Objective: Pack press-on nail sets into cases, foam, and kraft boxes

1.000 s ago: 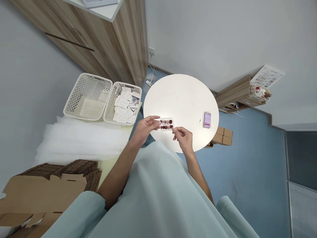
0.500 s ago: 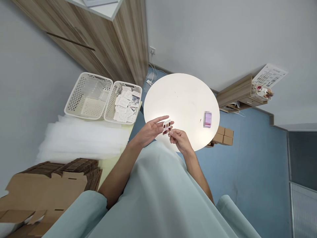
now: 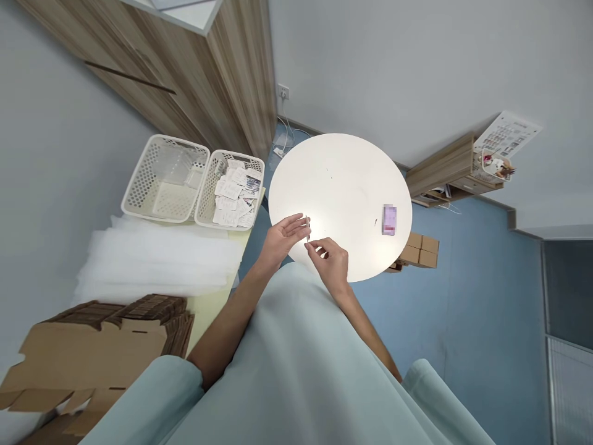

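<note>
A small white card [image 3: 307, 227] with dark red pieces on it is held over the near edge of the round white table [image 3: 343, 185]. It is turned almost edge-on, so its face barely shows and I cannot tell what the pieces are. My left hand [image 3: 280, 242] grips the card from the left, thumb below and fingers stretched along it. On the other side, my right hand [image 3: 334, 262] has thumb and forefinger pinched at the card's lower end. A blurred pink-purple item [image 3: 389, 220] lies toward the table's right edge.
At left, a nearly bare white basket [image 3: 132, 191] adjoins another basket [image 3: 200, 207] of printed cards. White foam sheets [image 3: 157, 256] and flat brown cardboard boxes [image 3: 92, 352] lie nearer. Brown cartons [image 3: 419, 250] are beyond the table's right edge; a wooden shelf [image 3: 442, 164] stands behind.
The card has turned from showing its face with red pieces to nearly edge-on. My right hand has shifted slightly left, still at the card's lower end.
</note>
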`<state>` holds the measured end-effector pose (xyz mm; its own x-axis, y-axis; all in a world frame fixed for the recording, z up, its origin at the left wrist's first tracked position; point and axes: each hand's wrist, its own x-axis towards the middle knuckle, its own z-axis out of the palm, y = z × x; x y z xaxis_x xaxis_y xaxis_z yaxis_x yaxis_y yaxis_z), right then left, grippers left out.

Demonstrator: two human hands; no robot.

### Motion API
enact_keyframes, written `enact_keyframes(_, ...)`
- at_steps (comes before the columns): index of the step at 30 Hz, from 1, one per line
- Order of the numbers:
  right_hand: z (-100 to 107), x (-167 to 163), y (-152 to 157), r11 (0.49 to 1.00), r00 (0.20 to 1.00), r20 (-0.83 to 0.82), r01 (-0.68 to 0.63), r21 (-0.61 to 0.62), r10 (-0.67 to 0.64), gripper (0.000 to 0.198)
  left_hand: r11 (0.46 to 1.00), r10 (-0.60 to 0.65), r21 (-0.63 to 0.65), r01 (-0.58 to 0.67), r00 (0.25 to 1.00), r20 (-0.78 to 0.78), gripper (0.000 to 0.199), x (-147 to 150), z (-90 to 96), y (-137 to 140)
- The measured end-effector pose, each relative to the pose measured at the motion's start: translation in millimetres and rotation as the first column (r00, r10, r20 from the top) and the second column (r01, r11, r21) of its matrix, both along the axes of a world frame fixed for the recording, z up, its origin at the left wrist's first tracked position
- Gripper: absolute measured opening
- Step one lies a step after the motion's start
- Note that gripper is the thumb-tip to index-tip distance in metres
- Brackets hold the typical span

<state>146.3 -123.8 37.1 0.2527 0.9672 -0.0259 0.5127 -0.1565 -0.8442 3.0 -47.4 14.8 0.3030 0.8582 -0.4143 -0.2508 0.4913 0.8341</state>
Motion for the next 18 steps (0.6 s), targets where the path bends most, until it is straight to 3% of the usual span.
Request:
enact_keyframes(5,-5.4,3.8,-0.7,0.999,0.997,0.064,0.036,0.039,-0.038,0.035,1.0,-0.01,0.012,0.01,0.999,-0.049,0.077,-2.6,-0.6,-2.8)
enact_keyframes(7,-6.1,10.7,0.1,0.997,0.997,-0.027,0.078,0.017,-0.078,0.033,1.0,0.006,0.017,-0.005,0.996,-0.085,0.076,-5.5,-2.2,-2.8)
enact_keyframes(12,-9.7,32.6,3.9,0.976,0.928,-0.327,0.126,-0.175,-0.178,0.031,0.996,0.086,0.05,-0.077,0.973,-0.212,0.071,-12.4,-3.1,-1.2)
enact_keyframes(18,-11.9,46.0,3.5,0.97,0.897,-0.407,0.081,-0.231,-0.172,0.036,0.998,0.023,0.068,-0.008,0.976,-0.215,0.067,-13.2,0.6,0.0)
